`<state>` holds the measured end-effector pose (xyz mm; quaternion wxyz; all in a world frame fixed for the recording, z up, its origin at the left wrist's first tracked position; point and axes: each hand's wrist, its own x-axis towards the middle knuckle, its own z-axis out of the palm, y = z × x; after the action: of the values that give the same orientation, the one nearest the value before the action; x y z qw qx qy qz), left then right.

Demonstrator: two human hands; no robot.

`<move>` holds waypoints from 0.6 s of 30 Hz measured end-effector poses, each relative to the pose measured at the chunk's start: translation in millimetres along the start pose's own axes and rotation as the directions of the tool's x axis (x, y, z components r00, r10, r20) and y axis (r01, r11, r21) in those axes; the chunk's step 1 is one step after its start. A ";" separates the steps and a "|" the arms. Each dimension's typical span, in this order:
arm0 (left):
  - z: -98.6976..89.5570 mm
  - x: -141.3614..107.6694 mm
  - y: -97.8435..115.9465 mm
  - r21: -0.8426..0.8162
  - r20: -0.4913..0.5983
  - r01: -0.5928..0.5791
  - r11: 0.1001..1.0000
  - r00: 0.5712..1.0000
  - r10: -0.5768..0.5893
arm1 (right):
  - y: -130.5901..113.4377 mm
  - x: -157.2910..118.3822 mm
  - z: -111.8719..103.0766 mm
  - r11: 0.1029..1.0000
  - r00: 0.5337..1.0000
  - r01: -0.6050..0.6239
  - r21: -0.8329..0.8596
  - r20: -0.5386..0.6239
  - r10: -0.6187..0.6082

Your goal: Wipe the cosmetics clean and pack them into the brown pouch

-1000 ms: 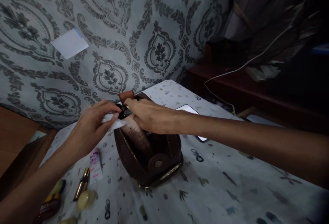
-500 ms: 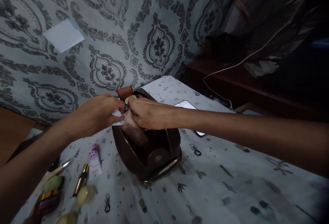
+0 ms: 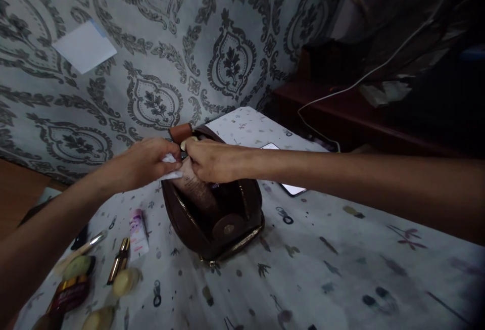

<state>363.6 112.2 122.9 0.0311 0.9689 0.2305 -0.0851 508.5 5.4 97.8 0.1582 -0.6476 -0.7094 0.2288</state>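
A brown zip bag (image 3: pixel 182 224) stands unzipped on the patterned cloth, with a pinkish tube (image 3: pixel 195 188) leaning inside it. At the bag's far left rim my left hand (image 3: pixel 157 160) is closed on a crumpled white tissue (image 3: pixel 171 167). My right hand (image 3: pixel 212 160) reaches over the bag from the right, its fingers pinched beside the tube's top end, close to the left fingertips. A small dark, shiny piece lies between the two hands; what the right fingers grip is hidden. A pale round item (image 3: pixel 186 143) shows just behind the right fingers.
Left of the bag lie a pink-and-white tube (image 3: pixel 138 234), a gold-capped slim bottle (image 3: pixel 118 262), a cream round item (image 3: pixel 126 282), a dark red jar (image 3: pixel 69 294) and a brush (image 3: pixel 91 241). A lit phone (image 3: pixel 293 189) lies beyond my right forearm. Patterned wall (image 3: pixel 155 102) behind.
The view has shifted slightly, so everything sits a little further left and up. Both hands stay at the bag's far left rim with nearly the same grip.
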 end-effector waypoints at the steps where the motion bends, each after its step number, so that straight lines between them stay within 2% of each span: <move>1: 1.1 -0.1 0.6 0.017 -0.023 0.000 1.000 1.000 0.000 | -0.7 0.4 -1.0 1.000 1.000 -0.014 0.019 0.024 0.013; 5: 2.4 1.4 3.8 0.096 -0.052 -0.014 0.995 0.998 0.019 | -3.7 2.2 -2.7 0.995 0.992 -0.061 0.085 0.112 0.051; 8: 2.7 2.5 5.6 0.103 -0.035 -0.002 0.995 0.999 0.006 | -4.7 3.2 -2.0 0.999 0.994 -0.032 -0.003 0.100 0.032; 13: 3.6 -0.2 7.2 0.023 -0.065 -0.006 1.000 0.998 0.008 | -2.7 2.9 1.3 0.991 0.997 0.023 -0.134 0.071 -0.014; 18: 2.4 -3.9 7.1 -0.075 -0.067 -0.004 0.997 0.998 -0.001 | -1.4 -1.1 0.6 0.993 0.999 0.028 -0.117 0.033 -0.025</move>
<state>363.0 103.9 121.4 0.0596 0.9695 0.2335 -0.0437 507.2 4.1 98.1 0.1119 -0.6426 -0.7325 0.1947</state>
